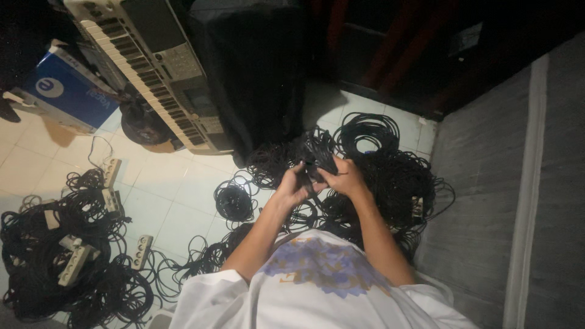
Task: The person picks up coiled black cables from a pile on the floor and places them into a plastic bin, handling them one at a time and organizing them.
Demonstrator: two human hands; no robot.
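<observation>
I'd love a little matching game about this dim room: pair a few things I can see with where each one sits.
Things:
1. black coiled cable bundle
2. grey electronic keyboard with white keys
3. blue and white cardboard box
4. pale multi-socket power strips

Places:
A. far left, beside the keyboard
B. between both hands
C. lower left, among tangled black cables
D. upper left, lying slantwise

Pairs: 1-B, 2-D, 3-A, 4-C

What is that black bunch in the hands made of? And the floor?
Cable bundle, held by both the left hand and right hand: probably rubber or plastic covered wire, matt black and bendy-looking in loops. Floor: likely glazed ceramic tile, pale squares with grout lines and slight shine.
</observation>
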